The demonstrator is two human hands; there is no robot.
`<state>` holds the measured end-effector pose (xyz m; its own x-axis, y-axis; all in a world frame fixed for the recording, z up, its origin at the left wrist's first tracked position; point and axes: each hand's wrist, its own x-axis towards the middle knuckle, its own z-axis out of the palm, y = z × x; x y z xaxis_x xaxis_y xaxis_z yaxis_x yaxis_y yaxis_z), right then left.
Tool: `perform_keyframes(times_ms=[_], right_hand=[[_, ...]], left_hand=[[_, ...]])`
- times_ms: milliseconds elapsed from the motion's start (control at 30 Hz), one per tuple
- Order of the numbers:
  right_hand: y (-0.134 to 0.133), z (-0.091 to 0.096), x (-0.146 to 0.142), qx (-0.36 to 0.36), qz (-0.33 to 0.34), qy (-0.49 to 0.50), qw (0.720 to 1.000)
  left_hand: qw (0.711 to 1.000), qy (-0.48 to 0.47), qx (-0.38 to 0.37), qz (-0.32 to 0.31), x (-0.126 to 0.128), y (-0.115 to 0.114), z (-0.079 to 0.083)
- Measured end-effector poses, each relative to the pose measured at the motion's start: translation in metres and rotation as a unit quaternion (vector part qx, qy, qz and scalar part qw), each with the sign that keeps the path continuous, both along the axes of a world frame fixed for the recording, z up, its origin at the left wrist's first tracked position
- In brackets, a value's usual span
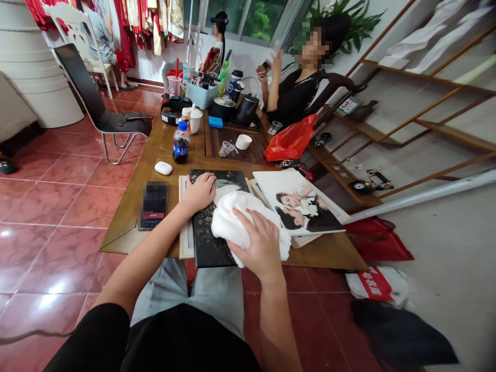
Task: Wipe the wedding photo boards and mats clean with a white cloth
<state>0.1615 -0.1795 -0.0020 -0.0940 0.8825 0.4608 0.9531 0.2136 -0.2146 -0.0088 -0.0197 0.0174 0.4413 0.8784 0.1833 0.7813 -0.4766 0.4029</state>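
Working from my remote view, I see a phone (153, 205) at the left of the desk (127, 240), near a pale frame (185, 217). My left hand (198, 192) lies flat on a dark picture panel (209, 243), apart from my right hand (258, 245), which is bunched around a white cloth (236, 227) on that panel. The panel reaches the desk's near edge, so uneven pressure could tip it. A hard sideways wipe could shove it into the portrait print (298, 204) just right of it.
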Motion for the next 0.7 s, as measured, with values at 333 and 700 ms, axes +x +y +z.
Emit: perform_keyframes(times_ms=[333, 700], right_hand=[[-0.013, 0.008, -0.023, -0.039, 0.167, -0.018, 0.985], [-0.027, -0.005, 0.03, -0.001, 0.067, -0.034, 0.997]], left_hand=[[1.0, 0.006, -0.012, 0.007, 0.001, 0.002, 0.001], [1.0, -0.005, -0.001, 0.003, 0.0, 0.001, -0.002]])
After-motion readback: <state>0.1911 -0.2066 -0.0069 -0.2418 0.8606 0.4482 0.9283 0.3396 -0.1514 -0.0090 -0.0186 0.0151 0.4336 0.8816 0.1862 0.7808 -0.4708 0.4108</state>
